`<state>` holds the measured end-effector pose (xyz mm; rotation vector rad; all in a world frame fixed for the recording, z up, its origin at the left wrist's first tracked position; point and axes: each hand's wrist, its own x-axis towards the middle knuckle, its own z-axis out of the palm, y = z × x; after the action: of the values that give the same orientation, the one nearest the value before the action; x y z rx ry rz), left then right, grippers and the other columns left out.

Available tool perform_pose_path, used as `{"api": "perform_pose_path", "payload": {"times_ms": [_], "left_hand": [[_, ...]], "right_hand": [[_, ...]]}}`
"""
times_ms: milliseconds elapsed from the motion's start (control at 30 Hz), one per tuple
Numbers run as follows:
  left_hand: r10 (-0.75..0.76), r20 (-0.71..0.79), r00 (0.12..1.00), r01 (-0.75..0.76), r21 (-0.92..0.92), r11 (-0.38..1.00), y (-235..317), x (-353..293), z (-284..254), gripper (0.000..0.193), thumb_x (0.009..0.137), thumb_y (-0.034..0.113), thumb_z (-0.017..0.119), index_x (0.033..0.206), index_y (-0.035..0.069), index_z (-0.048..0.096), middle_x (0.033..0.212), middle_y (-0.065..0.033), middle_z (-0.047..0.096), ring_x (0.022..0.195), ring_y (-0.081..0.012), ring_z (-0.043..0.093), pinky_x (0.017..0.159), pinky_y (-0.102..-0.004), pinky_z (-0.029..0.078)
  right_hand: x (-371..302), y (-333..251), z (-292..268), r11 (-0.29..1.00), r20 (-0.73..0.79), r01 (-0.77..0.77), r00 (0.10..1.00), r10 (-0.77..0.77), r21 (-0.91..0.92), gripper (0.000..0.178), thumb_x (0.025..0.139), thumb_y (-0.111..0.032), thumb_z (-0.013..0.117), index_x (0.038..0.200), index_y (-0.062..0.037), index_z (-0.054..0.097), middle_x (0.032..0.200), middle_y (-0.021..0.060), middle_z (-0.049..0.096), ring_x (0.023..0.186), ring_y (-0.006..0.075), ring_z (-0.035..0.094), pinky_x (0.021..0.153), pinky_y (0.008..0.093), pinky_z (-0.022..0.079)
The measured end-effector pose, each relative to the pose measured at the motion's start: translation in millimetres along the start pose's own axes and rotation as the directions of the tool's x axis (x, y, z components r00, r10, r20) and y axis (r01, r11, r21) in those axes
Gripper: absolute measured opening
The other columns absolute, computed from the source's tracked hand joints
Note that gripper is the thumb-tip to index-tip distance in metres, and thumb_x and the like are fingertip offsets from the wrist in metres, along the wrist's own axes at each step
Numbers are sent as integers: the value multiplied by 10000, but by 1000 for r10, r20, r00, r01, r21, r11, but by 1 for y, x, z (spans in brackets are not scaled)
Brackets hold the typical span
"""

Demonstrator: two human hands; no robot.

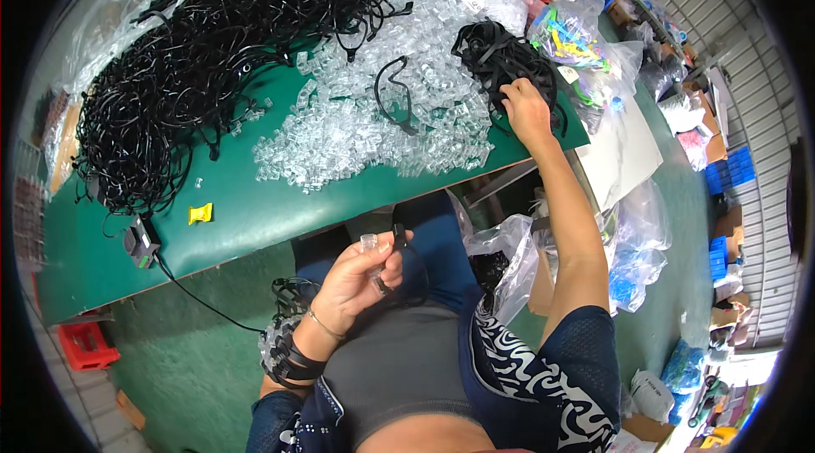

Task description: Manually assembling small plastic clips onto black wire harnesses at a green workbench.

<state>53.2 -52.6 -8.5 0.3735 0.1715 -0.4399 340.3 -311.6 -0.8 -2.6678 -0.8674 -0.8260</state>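
Observation:
My left hand point(356, 275) is closed in front of my body, holding a clear plastic piece point(368, 242) and a black strap point(400, 236) with a thicker end. A bundle of black straps with clear pieces point(280, 349) hangs around my left forearm. At the right of the table my right hand point(526, 109) reaches into a pile of flat black straps point(501, 54), its fingers bent together on them. Left of that pile lies a broad heap of clear plastic pieces point(340, 135), with a single looped black strap point(394, 92) on top.
A large tangle of black cords point(161, 96) covers the left of the green table point(255, 219). Near its front edge are a yellow wrapped packet point(200, 213) and a small corded device point(142, 242). Bags of colourful pieces point(569, 37) lie right. A red crate point(87, 346) stands on the floor.

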Motion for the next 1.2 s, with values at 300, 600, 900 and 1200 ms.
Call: {"api": "perform_pose_path", "payload": {"times_ms": [300, 600, 900, 1200], "left_hand": [[-55, -79, 995, 62, 81, 995, -15, -4, 3, 306, 881, 166, 533, 1110, -35, 497, 632, -31, 511, 541, -109, 447, 553, -256, 385], [281, -83, 956, -247, 287, 925, -6, -10, 6, 264, 896, 160, 502, 1101, -5, 527, 645, -16, 521, 517, -74, 436, 483, -195, 349], [526, -47, 849, -405, 581, 706, -13, -5, 6, 256, 902, 109, 488, 1115, -26, 533, 707, -31, 545, 612, -78, 478, 544, -220, 425], [566, 114, 816, -403, 815, 417, -23, -5, -12, 246, 884, 64, 510, 1106, -35, 550, 774, -30, 542, 643, -91, 525, 553, -218, 444]], "right_hand": [[46, 2, -62, 571, 38, -424, 824, 566, 703, 188, 849, -206, 601, 794, -30, 637, 628, -5, 559, 535, 49, 453, 502, 200, 368], [17, -65, -143, 529, -110, -145, 901, 420, 836, 211, 899, -190, 514, 953, -3, 595, 814, 19, 602, 652, 63, 501, 596, 191, 390], [-103, -215, -87, -174, 773, -773, 629, -79, 610, 129, 821, -30, 599, 932, 30, 573, 778, 37, 613, 642, 79, 571, 588, 195, 450], [-114, -223, -85, -178, 753, -738, 657, 30, 651, 133, 891, -91, 507, 908, 24, 570, 739, 31, 597, 684, 70, 548, 646, 190, 424]]}}
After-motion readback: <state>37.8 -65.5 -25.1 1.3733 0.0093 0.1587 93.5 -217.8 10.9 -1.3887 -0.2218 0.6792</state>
